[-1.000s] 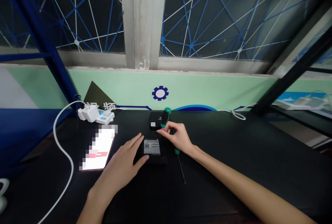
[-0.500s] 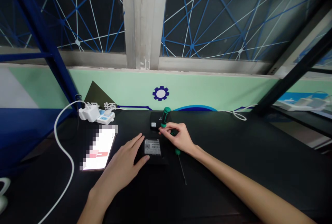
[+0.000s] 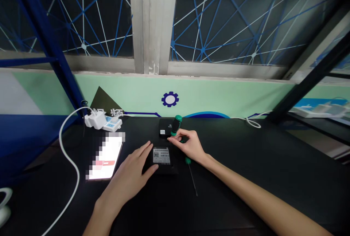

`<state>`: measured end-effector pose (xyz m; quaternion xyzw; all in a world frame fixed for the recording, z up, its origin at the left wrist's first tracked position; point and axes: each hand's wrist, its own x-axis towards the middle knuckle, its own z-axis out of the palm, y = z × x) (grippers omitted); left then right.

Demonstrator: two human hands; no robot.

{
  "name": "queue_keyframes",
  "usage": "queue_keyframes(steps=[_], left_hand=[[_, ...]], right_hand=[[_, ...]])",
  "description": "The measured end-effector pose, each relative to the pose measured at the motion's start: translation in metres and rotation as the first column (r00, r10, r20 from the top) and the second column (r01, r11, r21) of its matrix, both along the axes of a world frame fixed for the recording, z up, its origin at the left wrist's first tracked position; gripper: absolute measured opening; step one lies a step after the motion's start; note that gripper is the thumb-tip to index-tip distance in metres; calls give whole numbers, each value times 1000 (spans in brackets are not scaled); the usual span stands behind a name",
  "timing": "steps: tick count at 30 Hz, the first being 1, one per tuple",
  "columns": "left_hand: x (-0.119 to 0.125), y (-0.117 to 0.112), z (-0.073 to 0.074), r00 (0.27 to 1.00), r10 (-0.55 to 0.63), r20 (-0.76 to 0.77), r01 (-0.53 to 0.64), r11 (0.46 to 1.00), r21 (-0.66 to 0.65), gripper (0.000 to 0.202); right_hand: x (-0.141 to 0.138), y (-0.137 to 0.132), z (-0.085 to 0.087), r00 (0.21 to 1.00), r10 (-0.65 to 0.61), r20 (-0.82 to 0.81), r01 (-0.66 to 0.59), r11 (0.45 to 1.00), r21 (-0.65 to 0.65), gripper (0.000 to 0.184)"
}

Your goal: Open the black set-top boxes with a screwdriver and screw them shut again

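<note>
A flat black device with a white printed label [image 3: 161, 156] lies on the black desk. My left hand [image 3: 133, 168] rests at its left side, fingers stretched and thumb spread along the near edge. With fingertips pinched, my right hand [image 3: 191, 146] holds a green-and-black screwdriver [image 3: 176, 124] near the device's far right corner. Its handle points up with a slight lean to the right; the fingers hide the shaft and tip. Partly under the right hand lies a second screwdriver [image 3: 193, 179], its blade pointing toward me. Behind the held screwdriver sits another black box [image 3: 164, 126] with a small white sticker.
Left of my left hand lies a phone with a bright screen [image 3: 105, 157], partly pixelated. A white power strip [image 3: 111, 122] with plugs stands behind it, and a white cable [image 3: 61, 145] curves down the left. Another white cable [image 3: 253, 122] lies along the wall at right.
The screwdriver's handle leans slightly more to the right and sits a little lower. Both hands stay in nearly the same place; the whole view has shifted slightly.
</note>
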<state>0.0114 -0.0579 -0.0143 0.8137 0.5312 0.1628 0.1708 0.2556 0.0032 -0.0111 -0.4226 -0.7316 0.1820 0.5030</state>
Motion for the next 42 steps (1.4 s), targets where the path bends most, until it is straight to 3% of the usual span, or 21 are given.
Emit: queue_keyframes(steps=[9,38,42], left_hand=[[-1,0,-2,1000,-12,9,12,1000,16,66],[0,-1,1,1000,-18,1,18,1000,-1,58],[0,-1,1,1000,-14,10,14,1000,9,58]], right_hand=[[2,-6,8,991,119,52,-118,993,-18,29],[2,-1,-1,999,19,32,-19,1000,13,25],[2,-4,4,996,82,40,-82,997,3,24]])
